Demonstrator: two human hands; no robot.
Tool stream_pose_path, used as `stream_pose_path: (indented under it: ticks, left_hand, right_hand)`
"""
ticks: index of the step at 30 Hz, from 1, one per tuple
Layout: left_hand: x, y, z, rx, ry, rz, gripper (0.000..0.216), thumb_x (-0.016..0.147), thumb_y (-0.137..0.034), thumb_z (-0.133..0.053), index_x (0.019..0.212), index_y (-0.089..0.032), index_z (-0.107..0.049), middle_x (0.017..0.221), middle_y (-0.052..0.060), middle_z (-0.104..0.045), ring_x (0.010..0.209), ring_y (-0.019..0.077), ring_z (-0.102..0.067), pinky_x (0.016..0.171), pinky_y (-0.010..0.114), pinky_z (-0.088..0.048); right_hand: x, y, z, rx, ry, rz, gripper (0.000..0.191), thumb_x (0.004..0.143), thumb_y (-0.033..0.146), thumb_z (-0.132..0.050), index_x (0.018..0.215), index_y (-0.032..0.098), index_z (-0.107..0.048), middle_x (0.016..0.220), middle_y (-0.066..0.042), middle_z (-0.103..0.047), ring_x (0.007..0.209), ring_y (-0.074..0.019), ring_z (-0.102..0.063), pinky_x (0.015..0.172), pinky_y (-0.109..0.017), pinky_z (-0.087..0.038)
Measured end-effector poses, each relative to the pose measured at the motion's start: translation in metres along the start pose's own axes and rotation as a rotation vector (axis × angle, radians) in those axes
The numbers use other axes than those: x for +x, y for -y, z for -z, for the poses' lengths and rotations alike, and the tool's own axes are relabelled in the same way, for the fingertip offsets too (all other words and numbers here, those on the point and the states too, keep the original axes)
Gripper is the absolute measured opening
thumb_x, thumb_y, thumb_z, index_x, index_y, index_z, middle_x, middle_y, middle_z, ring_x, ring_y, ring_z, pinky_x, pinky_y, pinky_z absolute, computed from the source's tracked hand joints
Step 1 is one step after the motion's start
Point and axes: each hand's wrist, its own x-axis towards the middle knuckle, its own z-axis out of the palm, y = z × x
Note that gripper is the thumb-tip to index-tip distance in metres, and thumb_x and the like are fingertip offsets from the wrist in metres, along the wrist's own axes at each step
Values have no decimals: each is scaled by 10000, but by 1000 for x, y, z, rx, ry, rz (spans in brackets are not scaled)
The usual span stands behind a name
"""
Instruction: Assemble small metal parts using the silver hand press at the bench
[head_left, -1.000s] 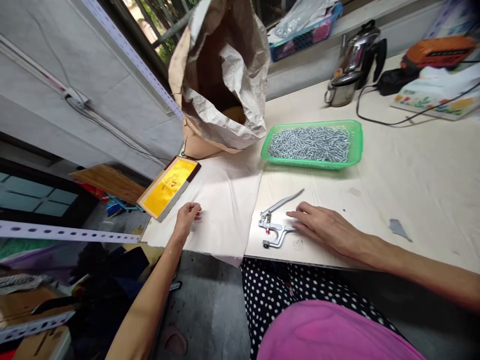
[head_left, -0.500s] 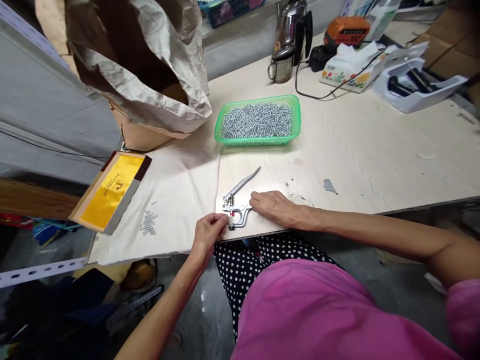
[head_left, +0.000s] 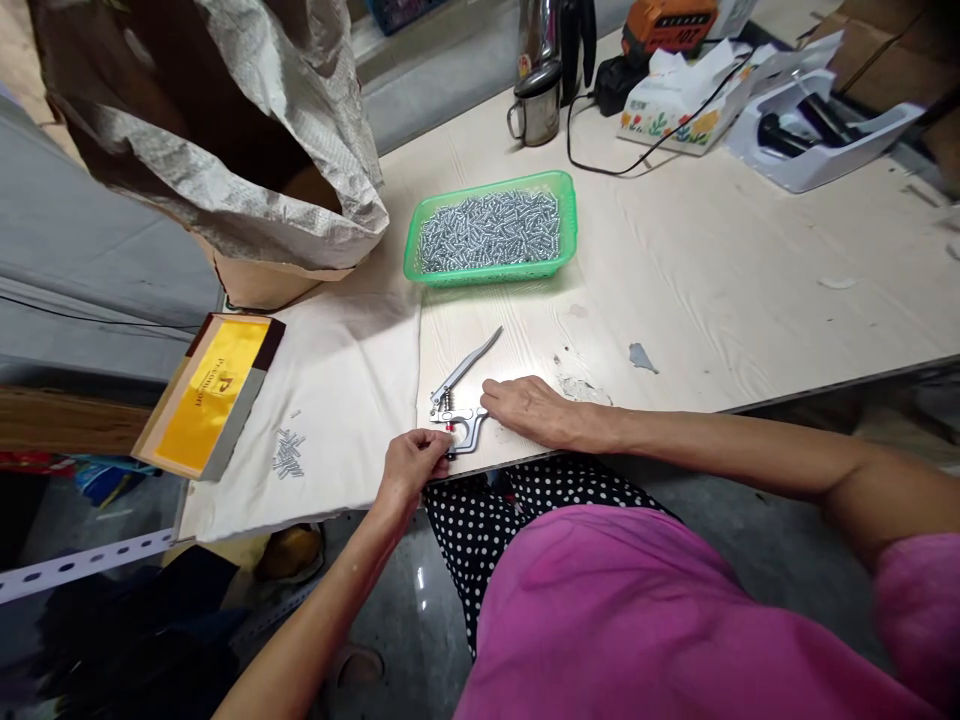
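Silver pliers (head_left: 457,415) show a small red tip (head_left: 450,428).

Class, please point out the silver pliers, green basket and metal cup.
Silver pliers (head_left: 459,415), head view: body below the spring.
Green basket (head_left: 491,275), head view: front wall.
Metal cup (head_left: 539,119), head view: side wall.

Diffuse light is falling brightly across the pale worktop (head_left: 712,280), its source lying outside my view. A faint sheen is showing beside the silver pliers (head_left: 471,432); the sack (head_left: 322,140) is casting soft shadow onto the white cloth (head_left: 352,400). Reflections are streaking the grey floor (head_left: 431,625), the dark heap (head_left: 142,630) is losing detail, and wide-angle distortion is stretching the edges.
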Motion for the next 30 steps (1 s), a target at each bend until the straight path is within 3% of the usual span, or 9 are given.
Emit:
stream_pose_path:
  ticks: [4, 6, 7, 11, 13, 19, 25, 27, 30]
  left_hand:
    - [0, -5, 0, 36, 8, 38, 265, 619, -292, -906, 682, -135, -701, 588, -8, -658, 472, 103, -607, 511, 220, -533]
    - [0, -6, -1, 44, 8, 46, 247, 633, -280, -896, 680, -134, -702, 575, -10, -654, 462, 104, -608, 501, 216, -531]
    - [-1, -5, -1, 41, 11, 47, 239, 639, -279, -889, 679, -135, -703, 573, -10, -653, 459, 103, -608, 502, 215, -533]
    - [-2, -3, -1, 20, 9, 37, 219, 658, -273, -870, 676, -136, -701, 560, -10, -652, 449, 100, -598, 506, 220, -539]
    - [-3, -1, -1, 25, 4, 32, 202, 675, -268, -856, 689, -132, -707, 547, -8, -650, 446, 102, -596, 501, 218, -534]
    - [-2, 1, -1, 40, -3, 27, 216, 679, -284, -862, 696, -136, -705, 542, -5, -654, 445, 111, -598, 502, 225, -530]
    - [-1, 5, 2, 202, -2, -7, 171, 832, -283, -735, 735, -148, -696, 609, 12, -660, 517, 147, -629, 583, 289, -576]
    - [-3, 8, 3, 423, -79, -176, 175, 895, -289, -673, 784, -157, -703, 734, 46, -690, 638, 189, -680, 666, 340, -601]
    - [-4, 9, -3, 737, -217, -601, 177, 944, -337, -663, 1008, -180, -715, 1047, 99, -709, 950, 266, -713, 836, 411, -606]
  right_hand:
    - [-3, -1, -3, 30, -17, -12, 240, 1022, 70, -361, 1095, 197, -550, 1134, -94, -622, 895, -208, -519, 756, -350, -377]
    - [1, -4, 4, 27, -13, -29, 138, 1034, 173, -467, 1127, 187, -568, 1204, -121, -616, 979, -230, -540, 807, -358, -413]
    - [4, -7, 9, 13, -19, -38, 184, 1022, 266, -558, 1183, 177, -572, 1279, -147, -598, 1057, -257, -543, 856, -379, -432]
    - [19, -29, 28, -95, -25, -81, 942, 774, 592, -850, 1487, 129, -445, 1558, -257, -414, 1387, -457, -374, 1076, -598, -373]
    - [25, -39, 34, -120, 39, -76, 1070, 713, 657, -866, 1518, 105, -427, 1534, -267, -443, 1413, -495, -333, 1107, -651, -328]
    - [30, -40, 37, -141, 115, -65, 839, 789, 613, -814, 1412, 121, -542, 1269, -181, -626, 1173, -387, -512, 1051, -599, -369]
    - [21, -24, 40, -155, 111, -90, 647, 911, 465, -741, 1424, 144, -514, 1214, -149, -667, 1101, -329, -535, 1033, -543, -329]
    - [18, -20, 40, -149, 104, -80, 555, 955, 405, -696, 1415, 150, -517, 1196, -137, -679, 1091, -314, -544, 1016, -508, -324]
    - [15, -16, 37, -138, 106, -80, 538, 980, 353, -672, 1440, 139, -495, 1185, -134, -690, 1093, -310, -556, 1000, -488, -320]
